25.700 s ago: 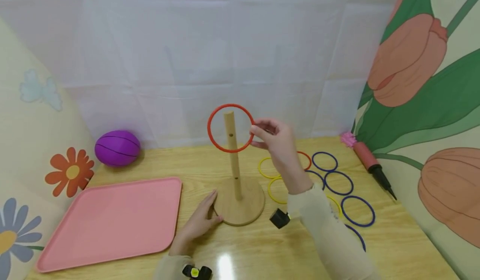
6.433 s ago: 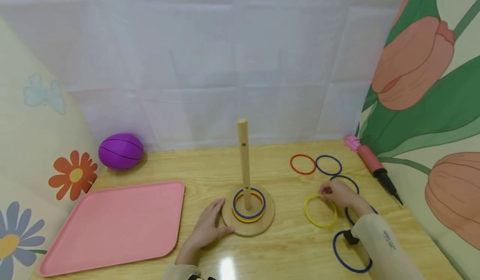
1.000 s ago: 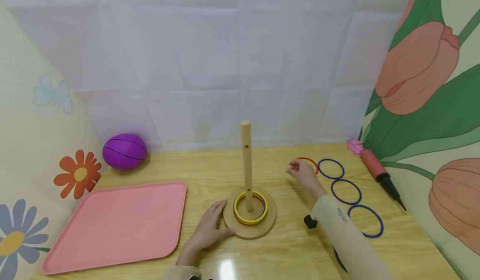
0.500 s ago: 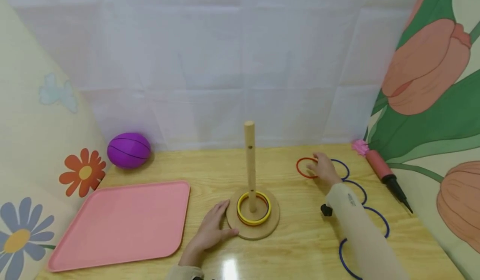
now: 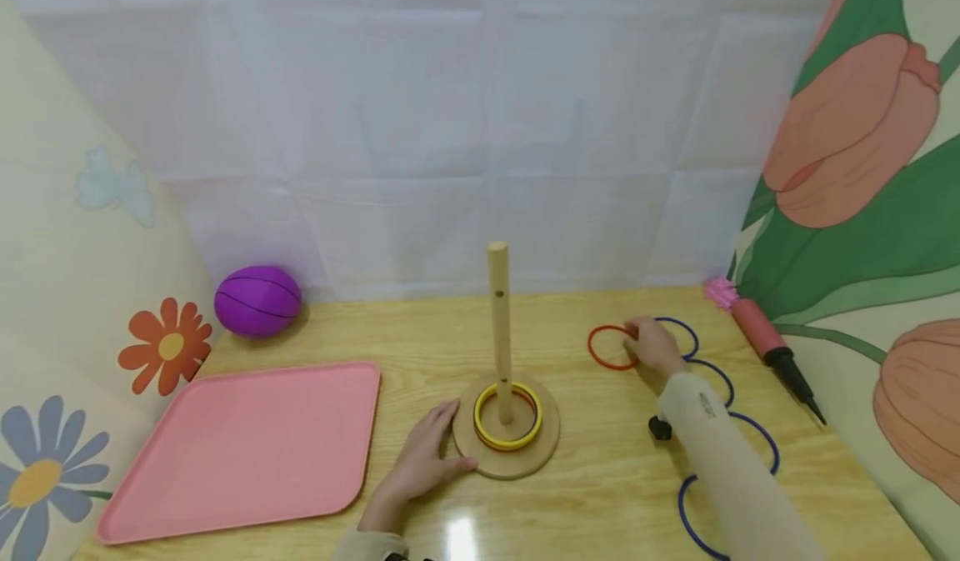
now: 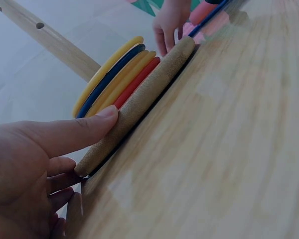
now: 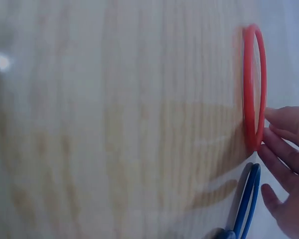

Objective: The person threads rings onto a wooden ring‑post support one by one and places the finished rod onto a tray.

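Red ring [image 7: 248,89] is lying on the bench [image 5: 585,478], right hand [image 5: 652,346] pinching it, left hand [image 5: 423,457] gripping the base [image 5: 517,463]. Picking-up is seemingly happening; next move is probably calling for a lift above the post [image 5: 500,328].

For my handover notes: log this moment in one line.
Left grip: holds wooden base | right grip: pinches red ring | peg: yellow ring topmost, another red ring lowest | table: loose blue rings
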`<state>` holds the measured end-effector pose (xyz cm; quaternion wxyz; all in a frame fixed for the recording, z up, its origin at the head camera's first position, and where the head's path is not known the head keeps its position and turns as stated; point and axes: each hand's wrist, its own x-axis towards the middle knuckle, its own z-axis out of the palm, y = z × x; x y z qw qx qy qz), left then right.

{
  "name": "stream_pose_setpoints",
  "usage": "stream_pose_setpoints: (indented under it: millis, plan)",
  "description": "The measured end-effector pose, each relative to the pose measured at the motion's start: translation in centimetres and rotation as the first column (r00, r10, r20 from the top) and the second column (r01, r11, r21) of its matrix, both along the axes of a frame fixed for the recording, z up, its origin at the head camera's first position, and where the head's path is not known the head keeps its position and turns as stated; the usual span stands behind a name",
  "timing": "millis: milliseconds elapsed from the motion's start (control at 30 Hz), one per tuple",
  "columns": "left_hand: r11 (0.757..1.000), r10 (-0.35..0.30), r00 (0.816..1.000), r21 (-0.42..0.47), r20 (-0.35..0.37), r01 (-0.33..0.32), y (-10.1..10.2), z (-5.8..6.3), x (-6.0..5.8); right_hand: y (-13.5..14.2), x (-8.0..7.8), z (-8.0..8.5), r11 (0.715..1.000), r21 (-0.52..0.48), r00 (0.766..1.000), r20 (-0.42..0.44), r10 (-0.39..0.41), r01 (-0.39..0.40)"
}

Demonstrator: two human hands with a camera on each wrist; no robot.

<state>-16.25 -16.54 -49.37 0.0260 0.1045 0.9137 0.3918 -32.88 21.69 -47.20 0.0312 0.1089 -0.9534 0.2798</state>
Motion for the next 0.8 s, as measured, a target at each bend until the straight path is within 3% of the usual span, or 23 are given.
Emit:
stream_pose_setpoints:
  millis: [167, 400, 533, 667, 733, 767, 800]
  plan:
    - [1.000, 0.003, 1.000, -0.002, 0.003, -0.003, 0.0, 0.0, 0.1, -0.1, 0.2, -0.2, 0.998, 0.056, 1.000, 0.002, -0.021, 0.021]
    - [1.000, 0.000, 1.000, -0.002, -0.005, 0.000, 0.0, -0.2, -0.1, -0.4, 0.5, 0.2, 0.999, 0.052, 0.997, 0.076, -0.013, 0.009]
    - [1.000, -0.005, 1.000, -0.001, -0.010, 0.005, 0.0, -0.1, -0.1, -0.9, 0.9, 0.5, 0.997, -0.082, 0.993, 0.114, 0.023, -0.013]
    - [1.000, -0.004, 1.000, 0.003, 0.002, 0.004, 0.0, 0.0, -0.1, -1.4, 1.4, 1.3, 0.974, -0.222, 0.986, 0.152, 0.071, -0.036]
    - [1.000, -0.001, 1.000, 0.002, 0.010, 0.001, 0.0, 0.1, 0.0, -1.7, 1.7, 1.9, 0.948, -0.316, 0.978, 0.186, 0.091, -0.029]
    - [1.000, 0.000, 1.000, 0.001, 0.008, 0.000, 0.0, 0.0, 0.0, -1.9, 1.8, 2.3, 0.926, -0.378, 0.973, 0.205, 0.103, -0.018]
    - [1.000, 0.000, 1.000, 0.002, 0.007, 0.000, 0.0, 0.1, 0.0, -2.1, 1.9, 2.8, 0.884, -0.467, 0.966, 0.233, 0.115, 0.008]
